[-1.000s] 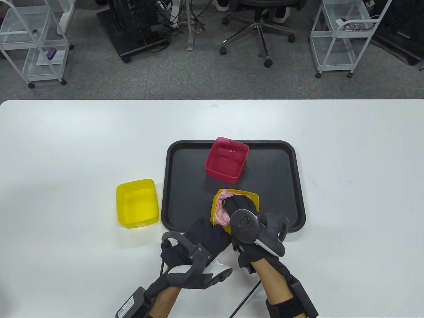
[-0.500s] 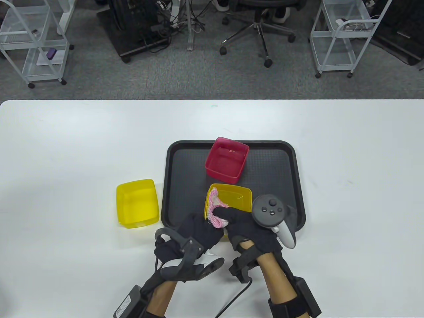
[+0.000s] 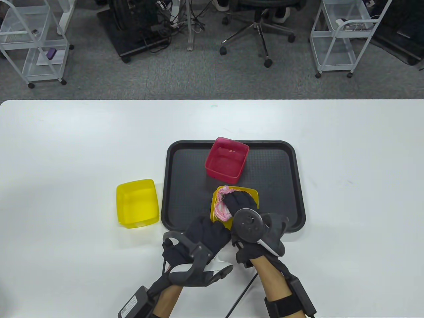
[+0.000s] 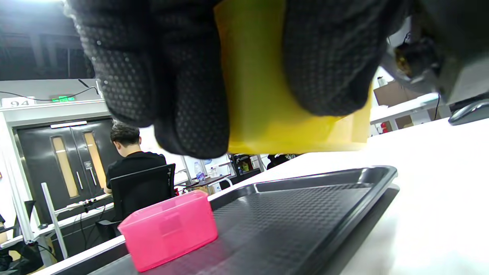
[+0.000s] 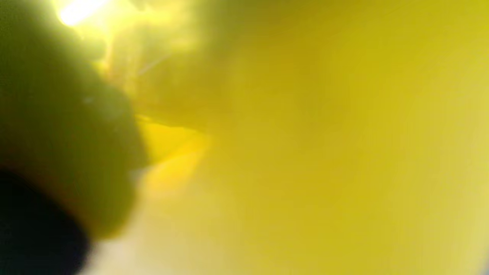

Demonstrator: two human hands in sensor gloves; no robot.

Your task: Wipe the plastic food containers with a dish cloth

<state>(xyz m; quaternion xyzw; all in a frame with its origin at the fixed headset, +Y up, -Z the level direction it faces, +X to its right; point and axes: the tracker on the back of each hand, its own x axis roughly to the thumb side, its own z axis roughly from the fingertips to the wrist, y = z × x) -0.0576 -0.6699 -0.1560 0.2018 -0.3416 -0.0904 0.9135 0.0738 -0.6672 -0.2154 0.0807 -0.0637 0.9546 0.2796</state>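
Observation:
A yellow plastic container [image 3: 251, 194] is held above the near edge of the black tray [image 3: 281, 172]. My left hand [image 3: 207, 233] grips its near-left side; the left wrist view shows my fingers [image 4: 168, 76] wrapped around the yellow container [image 4: 263, 99], lifted off the tray. My right hand [image 3: 240, 203] reaches into the container and presses a pink dish cloth [image 3: 221, 209] against its inside. The right wrist view is a yellow blur of the container's inside [image 5: 305, 152]. A pink container [image 3: 227, 160] stands at the back of the tray. A second yellow container [image 3: 136, 203] sits on the table left of the tray.
The white table [image 3: 66, 149] runs wide on both sides of the tray. Beyond its far edge are an office chair [image 3: 261, 20] and wire carts [image 3: 344, 33]. The pink container also shows in the left wrist view [image 4: 170, 229].
My right hand has gone from the container's near rim back deep inside it with the cloth, its tracker rolling over. The container has shifted slightly right.

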